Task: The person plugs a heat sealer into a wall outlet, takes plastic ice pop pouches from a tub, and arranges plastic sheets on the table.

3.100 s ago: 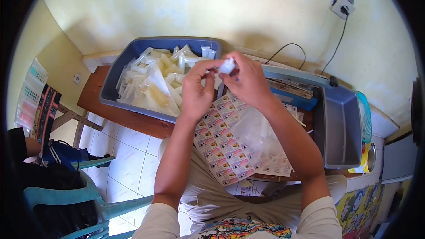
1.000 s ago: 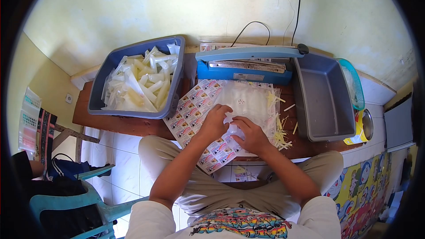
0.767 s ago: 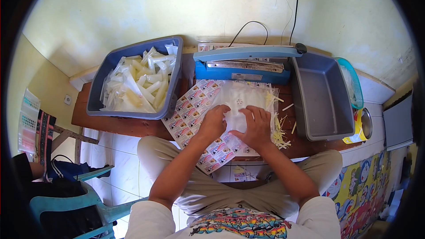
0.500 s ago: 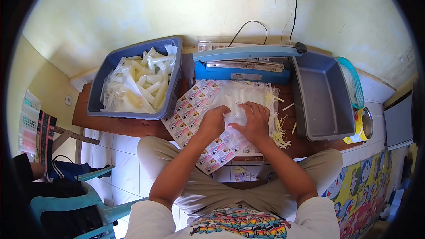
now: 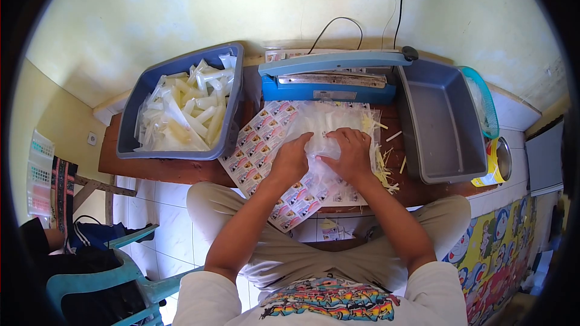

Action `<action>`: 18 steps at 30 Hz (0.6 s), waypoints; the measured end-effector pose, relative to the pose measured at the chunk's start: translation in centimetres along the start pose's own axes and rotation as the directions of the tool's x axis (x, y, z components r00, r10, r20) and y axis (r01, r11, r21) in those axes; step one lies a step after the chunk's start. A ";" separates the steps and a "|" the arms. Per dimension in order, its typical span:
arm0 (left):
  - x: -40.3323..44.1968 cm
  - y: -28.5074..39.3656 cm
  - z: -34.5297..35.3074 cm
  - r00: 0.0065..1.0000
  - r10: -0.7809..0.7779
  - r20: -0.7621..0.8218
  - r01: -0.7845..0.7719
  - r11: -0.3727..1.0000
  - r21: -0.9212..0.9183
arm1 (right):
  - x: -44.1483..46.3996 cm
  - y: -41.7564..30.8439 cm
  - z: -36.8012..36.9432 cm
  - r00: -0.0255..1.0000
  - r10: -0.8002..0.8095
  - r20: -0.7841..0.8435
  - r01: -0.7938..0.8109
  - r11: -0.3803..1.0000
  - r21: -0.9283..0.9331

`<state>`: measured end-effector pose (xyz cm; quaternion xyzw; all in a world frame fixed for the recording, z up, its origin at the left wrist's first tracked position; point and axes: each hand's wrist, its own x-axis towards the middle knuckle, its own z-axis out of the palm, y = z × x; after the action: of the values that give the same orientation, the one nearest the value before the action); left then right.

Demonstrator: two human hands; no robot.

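Note:
A clear plastic bag (image 5: 320, 122) with pale sticks showing through it lies on the printed label sheets (image 5: 260, 148), in front of the blue heat sealer (image 5: 329, 87). At the bag's left side my left hand (image 5: 292, 158) is closed, thumb and index finger pinching the plastic. Curled over the right side is my right hand (image 5: 350, 153), its thumb stretched toward the left one and its fingers gripping the bag. Part of the contents is hidden under the hands. The sealer's long arm is raised above its base.
A grey tub (image 5: 232, 122) full of filled plastic tubes stands on the left of the wooden bench (image 5: 163, 171). To the right are an empty grey tub (image 5: 444, 127), a turquoise basket (image 5: 490, 108) and a yellow can (image 5: 496, 163). Pale paper strips (image 5: 383, 172) lie beside the sheets.
The view has tilted down slightly and shifted. Both hands stay on the bag in nearly the same grip, with only small finger movement.

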<state>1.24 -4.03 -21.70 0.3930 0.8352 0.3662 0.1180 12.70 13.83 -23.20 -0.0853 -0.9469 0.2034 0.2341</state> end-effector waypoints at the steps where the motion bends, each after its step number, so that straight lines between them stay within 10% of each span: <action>1: 0.1 0.1 -0.1 0.999 -0.040 0.025 0.040 0.999 0.019 | 0.0 0.0 0.0 1.000 0.009 -0.012 -0.009 1.000 -0.006; 18: -0.1 1.0 -1.0 0.981 0.170 -0.096 -0.171 0.985 0.000 | 1.3 1.1 -3.4 0.993 -0.079 0.090 0.055 0.968 0.246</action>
<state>1.41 -4.24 -20.26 0.4447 0.8015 0.3969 0.0476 13.25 16.30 -20.39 -0.0137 -0.9277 0.3136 0.2022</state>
